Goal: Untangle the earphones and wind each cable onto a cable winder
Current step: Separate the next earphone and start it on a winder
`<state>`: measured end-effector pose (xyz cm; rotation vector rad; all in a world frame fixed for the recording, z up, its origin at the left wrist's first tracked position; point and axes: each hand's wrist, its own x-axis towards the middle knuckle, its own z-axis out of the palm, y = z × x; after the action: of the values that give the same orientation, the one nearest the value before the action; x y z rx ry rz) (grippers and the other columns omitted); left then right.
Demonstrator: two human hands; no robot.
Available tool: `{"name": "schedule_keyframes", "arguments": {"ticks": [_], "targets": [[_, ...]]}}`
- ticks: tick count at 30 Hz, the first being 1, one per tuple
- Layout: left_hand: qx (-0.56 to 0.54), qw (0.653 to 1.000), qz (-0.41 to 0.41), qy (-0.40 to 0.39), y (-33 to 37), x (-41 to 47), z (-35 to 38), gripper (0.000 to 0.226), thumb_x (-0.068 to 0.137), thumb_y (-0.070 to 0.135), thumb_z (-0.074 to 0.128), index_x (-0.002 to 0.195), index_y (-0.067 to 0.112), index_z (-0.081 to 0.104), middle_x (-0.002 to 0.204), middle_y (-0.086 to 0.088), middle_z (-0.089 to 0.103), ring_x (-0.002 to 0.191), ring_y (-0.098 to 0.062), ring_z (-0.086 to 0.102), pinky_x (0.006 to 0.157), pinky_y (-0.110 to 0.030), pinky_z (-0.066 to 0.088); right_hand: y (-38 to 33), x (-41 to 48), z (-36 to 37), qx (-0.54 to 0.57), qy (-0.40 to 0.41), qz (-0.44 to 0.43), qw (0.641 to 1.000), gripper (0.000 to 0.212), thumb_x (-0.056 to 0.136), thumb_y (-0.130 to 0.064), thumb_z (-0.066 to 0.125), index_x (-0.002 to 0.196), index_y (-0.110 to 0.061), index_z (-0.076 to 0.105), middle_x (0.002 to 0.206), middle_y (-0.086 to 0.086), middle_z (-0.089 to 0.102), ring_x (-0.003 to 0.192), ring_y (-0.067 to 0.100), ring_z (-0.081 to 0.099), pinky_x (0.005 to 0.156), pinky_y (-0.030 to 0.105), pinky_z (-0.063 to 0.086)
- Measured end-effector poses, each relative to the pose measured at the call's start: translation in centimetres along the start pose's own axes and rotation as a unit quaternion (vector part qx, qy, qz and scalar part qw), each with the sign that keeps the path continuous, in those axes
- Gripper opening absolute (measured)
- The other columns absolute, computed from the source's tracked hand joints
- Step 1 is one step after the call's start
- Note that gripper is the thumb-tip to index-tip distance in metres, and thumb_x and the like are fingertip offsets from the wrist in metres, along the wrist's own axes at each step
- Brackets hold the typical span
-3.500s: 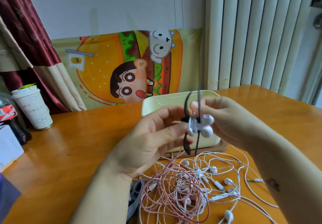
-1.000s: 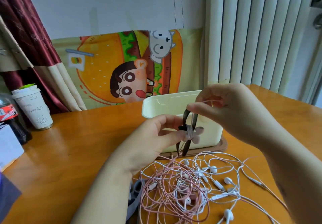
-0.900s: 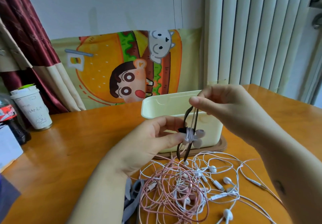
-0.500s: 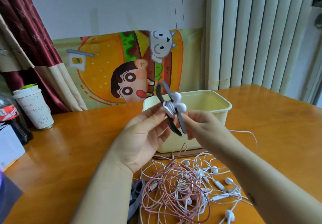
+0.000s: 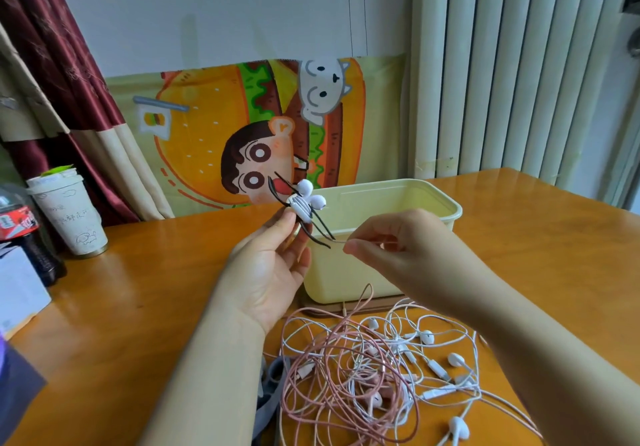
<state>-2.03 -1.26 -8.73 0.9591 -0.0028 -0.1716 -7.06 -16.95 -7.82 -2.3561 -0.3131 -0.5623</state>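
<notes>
My left hand (image 5: 273, 265) pinches a black cable winder (image 5: 300, 215) in the air in front of the yellow box. White earphone cable is wound round its middle, and two white earbuds (image 5: 311, 194) stick out at the top. My right hand (image 5: 398, 251) pinches the loose end of that cable just right of the winder's lower tips. On the table below lies a tangle of pink earphones (image 5: 346, 373) and white earphones (image 5: 436, 366), mixed together.
A pale yellow plastic box (image 5: 381, 272) stands on the wooden table (image 5: 138, 289) behind the tangle. A paper cup (image 5: 67, 213), a cola bottle (image 5: 20, 223) and a white carton (image 5: 17, 289) stand at the left. Something grey (image 5: 272, 383) lies under my left forearm.
The winder has risen and tilted left in my left hand. My right hand has let go of the winder and moved down to the right, now pinching the cable's end.
</notes>
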Motion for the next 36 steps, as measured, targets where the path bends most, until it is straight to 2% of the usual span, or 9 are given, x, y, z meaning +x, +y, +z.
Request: {"name": "schedule_keyframes", "arguments": {"ticks": [5, 10, 12, 16, 22, 25, 29, 32, 36], "targets": [[0.017, 1.0, 0.007, 0.01, -0.4, 0.1, 0.0, 0.011, 0.092, 0.015, 0.058, 0.087, 0.02, 0.066, 0.069, 0.007, 0.068, 0.072, -0.006, 0.061, 0.074, -0.024, 0.042, -0.7, -0.2, -0.4, -0.011, 0.009, -0.023, 1.0, 0.018, 0.091, -0.033, 0.058, 0.094, -0.025, 0.074, 0.072, -0.024, 0.059, 0.072, -0.008, 0.057, 0.06, 0.011, 0.043], [0.204, 0.976, 0.067, -0.048, -0.9, 0.0, -0.4, 0.015, 0.093, 0.012, 0.056, 0.098, 0.019, 0.068, 0.079, 0.012, 0.073, 0.067, 0.004, 0.064, 0.075, -0.025, 0.04, -0.5, 0.0, -1.6, -0.012, 0.077, -0.041, 0.996, 0.022, 0.084, -0.037, 0.059, 0.085, -0.021, 0.074, 0.069, -0.024, 0.058, 0.072, -0.013, 0.055, 0.064, 0.006, 0.042], [0.279, 0.952, 0.062, -0.113, -1.1, -0.3, -0.5, 0.02, 0.087, 0.017, 0.061, 0.107, 0.017, 0.066, 0.088, 0.009, 0.075, 0.077, 0.0, 0.066, 0.083, -0.03, 0.038, -0.3, 0.1, -2.2, -0.005, 0.101, -0.04, 0.994, 0.026, 0.077, -0.044, 0.057, 0.08, -0.024, 0.072, 0.069, -0.021, 0.061, 0.073, -0.01, 0.057, 0.064, 0.008, 0.044], [0.36, 0.909, 0.018, -0.209, -1.3, -0.5, -0.7, 0.044, 0.082, 0.03, 0.072, 0.122, 0.014, 0.062, 0.117, -0.007, 0.071, 0.117, -0.027, 0.061, 0.088, -0.033, 0.037, 0.3, 0.1, -3.0, 0.024, 0.117, -0.023, 0.993, 0.023, 0.075, -0.047, 0.061, 0.078, -0.026, 0.069, 0.07, -0.019, 0.064, 0.074, -0.007, 0.061, 0.066, 0.011, 0.049], [0.388, 0.885, 0.018, -0.257, -0.6, -0.8, -1.0, 0.047, 0.074, 0.028, 0.066, 0.119, 0.016, 0.061, 0.118, -0.005, 0.07, 0.114, -0.021, 0.064, 0.088, -0.025, 0.047, 0.7, 0.3, -2.9, 0.066, 0.107, -0.017, 0.992, 0.025, 0.07, -0.049, 0.067, 0.072, -0.024, 0.068, 0.06, -0.018, 0.063, 0.064, -0.006, 0.059, 0.057, 0.008, 0.043], [0.387, 0.88, 0.015, -0.274, -0.3, -0.8, -1.2, 0.043, 0.082, 0.023, 0.068, 0.123, 0.011, 0.06, 0.121, -0.01, 0.068, 0.112, -0.024, 0.065, 0.096, -0.032, 0.05, 0.7, 0.3, -2.9, 0.094, 0.086, -0.013, 0.992, 0.028, 0.066, -0.05, 0.063, 0.07, -0.022, 0.067, 0.058, -0.02, 0.062, 0.058, -0.004, 0.056, 0.053, 0.007, 0.04], [0.399, 0.877, 0.028, -0.265, -0.2, -0.9, -1.1, 0.04, 0.072, 0.025, 0.069, 0.11, 0.016, 0.065, 0.109, -0.001, 0.072, 0.097, -0.009, 0.069, 0.081, -0.019, 0.05, 0.5, 0.2, -2.6, 0.047, 0.091, -0.033, 0.994, 0.033, 0.064, -0.057, 0.06, 0.073, -0.027, 0.068, 0.067, -0.014, 0.064, 0.066, 0.002, 0.059, 0.056, 0.016, 0.046], [0.39, 0.879, 0.019, -0.274, -0.1, -0.9, -1.1, 0.039, 0.08, 0.026, 0.074, 0.116, 0.015, 0.063, 0.118, -0.005, 0.07, 0.11, -0.019, 0.066, 0.087, -0.025, 0.045, 0.5, 0.3, -2.7, 0.055, 0.108, -0.036, 0.992, 0.032, 0.064, -0.061, 0.058, 0.071, -0.03, 0.064, 0.062, -0.005, 0.061, 0.055, 0.009, 0.052, 0.051, 0.022, 0.04], [0.374, 0.886, 0.022, -0.273, 0.1, -0.9, -1.4, 0.043, 0.081, 0.023, 0.073, 0.122, 0.012, 0.061, 0.122, -0.012, 0.067, 0.118, -0.031, 0.061, 0.099, -0.042, 0.042, 0.9, 0.3, -2.8, 0.134, 0.093, -0.02, 0.987, 0.031, 0.063, -0.054, 0.064, 0.069, -0.024, 0.066, 0.064, -0.011, 0.066, 0.06, -0.001, 0.059, 0.056, 0.011, 0.044]]}}
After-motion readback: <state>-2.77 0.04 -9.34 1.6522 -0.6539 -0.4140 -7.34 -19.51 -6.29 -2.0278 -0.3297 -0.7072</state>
